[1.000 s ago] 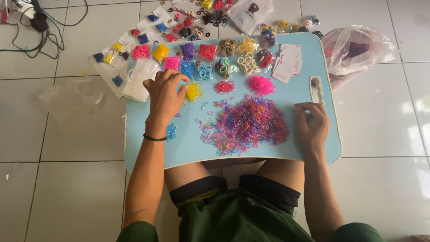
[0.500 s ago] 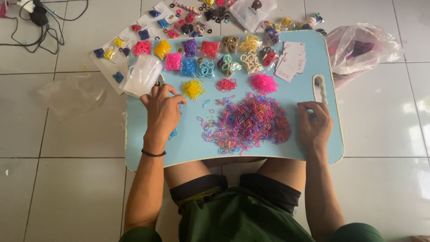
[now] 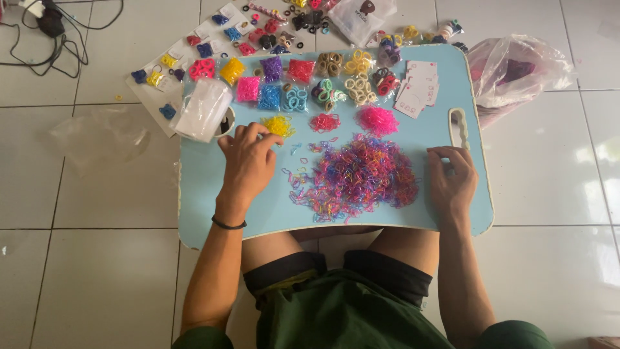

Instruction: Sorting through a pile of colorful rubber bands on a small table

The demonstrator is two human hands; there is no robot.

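Hands [image 3: 248, 161] flank mixed rubber bands [image 3: 358, 174] on tray [image 3: 413, 136].

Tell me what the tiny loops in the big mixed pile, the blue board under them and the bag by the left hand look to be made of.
Tiny loops: probably rubber or elastic; thin, translucent and glossy in pink, purple and orange.
Blue board: likely smooth plastic; even matte pale-blue face, pale rim, moulded handle slot.
Bag: thin clear plastic film; milky, creased and see-through, just beyond the left hand.

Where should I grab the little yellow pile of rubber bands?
Pinch the yellow pile from straight above, at its thick middle. The bands lie loose and flat on the blue board, so nothing sticks up; the left hand is closest.
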